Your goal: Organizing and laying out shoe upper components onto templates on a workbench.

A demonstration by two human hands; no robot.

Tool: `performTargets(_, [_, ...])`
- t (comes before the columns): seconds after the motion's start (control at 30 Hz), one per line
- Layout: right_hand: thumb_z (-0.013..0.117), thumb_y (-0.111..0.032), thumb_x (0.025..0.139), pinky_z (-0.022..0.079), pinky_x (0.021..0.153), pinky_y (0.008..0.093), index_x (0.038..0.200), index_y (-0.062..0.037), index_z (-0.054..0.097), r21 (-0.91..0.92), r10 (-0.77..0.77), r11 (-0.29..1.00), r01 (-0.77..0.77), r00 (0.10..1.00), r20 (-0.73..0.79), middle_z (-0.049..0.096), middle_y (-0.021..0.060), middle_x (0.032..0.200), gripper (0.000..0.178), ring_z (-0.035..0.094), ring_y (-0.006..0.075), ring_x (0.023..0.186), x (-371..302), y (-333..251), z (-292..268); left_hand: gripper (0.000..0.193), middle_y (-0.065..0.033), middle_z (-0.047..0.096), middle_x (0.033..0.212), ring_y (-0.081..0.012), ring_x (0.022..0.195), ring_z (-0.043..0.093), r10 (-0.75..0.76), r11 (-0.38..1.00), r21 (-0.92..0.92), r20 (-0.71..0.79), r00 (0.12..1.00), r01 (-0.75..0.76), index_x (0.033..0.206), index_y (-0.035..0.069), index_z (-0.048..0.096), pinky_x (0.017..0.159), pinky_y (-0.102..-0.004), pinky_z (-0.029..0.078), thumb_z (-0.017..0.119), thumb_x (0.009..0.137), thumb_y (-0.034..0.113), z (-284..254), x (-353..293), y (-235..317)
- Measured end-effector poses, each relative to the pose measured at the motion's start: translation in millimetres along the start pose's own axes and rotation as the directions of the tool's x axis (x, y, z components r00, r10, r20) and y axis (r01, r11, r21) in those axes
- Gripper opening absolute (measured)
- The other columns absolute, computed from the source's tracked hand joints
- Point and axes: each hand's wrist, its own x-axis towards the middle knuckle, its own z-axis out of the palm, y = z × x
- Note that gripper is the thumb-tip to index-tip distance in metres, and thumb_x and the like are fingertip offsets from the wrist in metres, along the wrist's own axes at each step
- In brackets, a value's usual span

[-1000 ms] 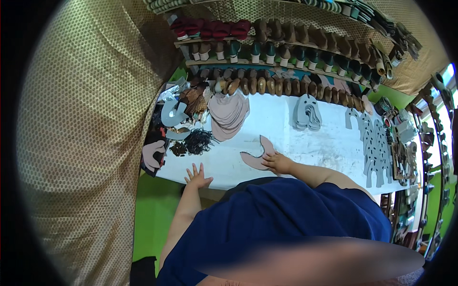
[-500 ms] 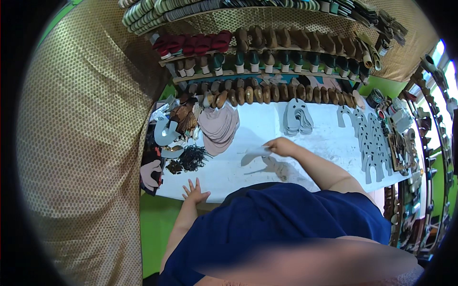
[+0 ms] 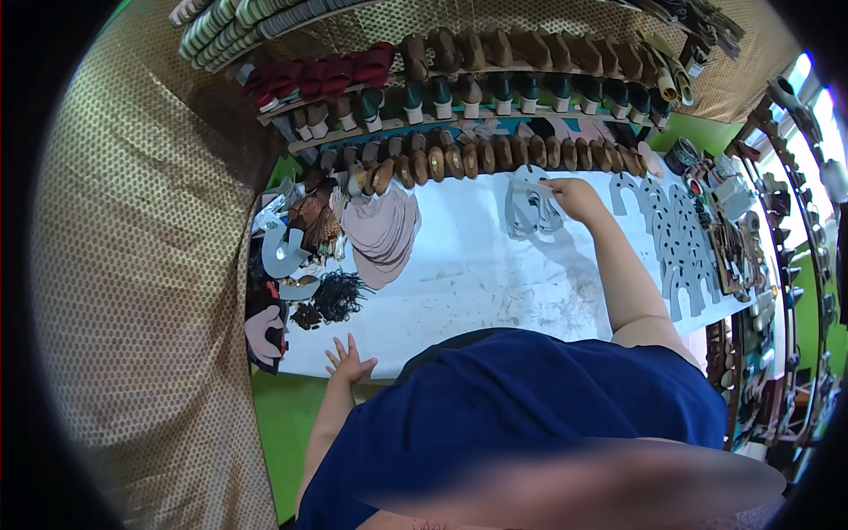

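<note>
My right hand (image 3: 576,200) reaches to the far middle of the table, its fingers pinched on a thin, pale grey flat piece (image 3: 535,186). This piece is over a stack of grey horseshoe-shaped shoe upper pieces (image 3: 523,223); whether it touches them I cannot tell. At the near left edge my left hand (image 3: 352,361) rests on the white table (image 3: 442,291) with its fingers spread and nothing in it. Farther off from it lie a heap of thin black strips (image 3: 339,297) and a fanned pile of dusty-pink cut pieces (image 3: 382,231).
Wooden shoe lasts (image 3: 468,159) line the table's back, below shelves with red (image 3: 336,75) and green-topped (image 3: 442,95) shoe forms. Grey perforated cut pieces (image 3: 680,247) are spread at the right, beside cans (image 3: 685,155) and tools. A gold patterned curtain (image 3: 159,265) hangs at the left.
My right hand has moved away from me and to the right, carrying the grey piece from mid-table to the horseshoe-shaped stack. My left hand stays spread at the near edge. The view has shifted slightly.
</note>
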Motion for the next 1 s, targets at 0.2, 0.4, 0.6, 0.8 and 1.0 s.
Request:
performTargets(0.2, [0.054,-0.012,0.083,0.052,0.085,0.0426,0.119,-0.0173,0.072,0.018,-0.121,0.993,0.121,0.964,0.236,0.071,0.0191,0.104,0.041,0.067,0.0362,0.094,-1,-29,42,0.121,-0.0127,-0.025,0.163,-0.0486,0.147,-0.021,-0.01,1.0,-0.015,-0.008,1.0,0.01,0.158,0.033,-0.011,0.113,-0.0703,0.0,0.071,0.075,0.067,4,1,-3])
performTargets(0.4, [0.052,-0.01,0.083,0.052,0.086,0.043,0.121,-0.0184,0.071,0.016,-0.199,0.979,0.202,0.947,0.252,0.071,0.0176,0.109,0.044,0.066,0.0361,0.097,41,-76,90,0.121,-0.0133,-0.025,0.163,-0.0493,0.146,-0.021,-0.003,1.0,0.015,-0.004,1.0,0.004,0.158,0.033,-0.011,0.113,-0.0707,0.0,0.069,0.075,0.069,-1,0,-1])
performTargets(0.6, [0.051,-0.007,0.088,0.053,0.083,0.0438,0.124,-0.0197,0.069,-0.122,-0.269,0.954,0.273,0.962,0.047,0.071,0.0162,0.106,0.042,0.067,0.0353,0.095,59,-134,126,0.119,-0.0134,-0.025,0.163,-0.0498,0.146,-0.02,-0.01,1.0,0.011,0.021,1.0,0.009,0.158,0.033,-0.011,0.113,-0.0709,0.001,0.068,0.077,0.068,3,-1,-4])
performTargets(0.8, [0.053,-0.012,0.088,0.053,0.074,0.0507,0.111,-0.006,0.063,-0.514,-0.531,0.734,0.444,0.847,-0.027,0.068,0.0119,0.092,0.026,0.068,0.0314,0.083,35,-118,215,0.118,-0.0131,-0.026,0.162,-0.0506,0.146,-0.02,0.0,1.0,0.022,0.068,0.998,-0.002,0.157,0.033,-0.012,0.112,-0.0714,0.001,0.066,0.077,0.07,-7,0,-1])
performTargets(1.0, [0.056,-0.03,0.091,0.052,0.077,0.0542,0.112,-0.0091,0.061,-0.349,-0.483,0.798,0.491,0.868,0.116,0.067,0.0116,0.099,0.029,0.067,0.0329,0.091,-18,-76,277,0.119,-0.0146,-0.028,0.161,-0.0525,0.145,-0.021,0.008,0.998,0.057,0.129,0.992,-0.015,0.157,0.032,-0.015,0.111,-0.0726,0.003,0.066,0.078,0.069,-12,7,-4])
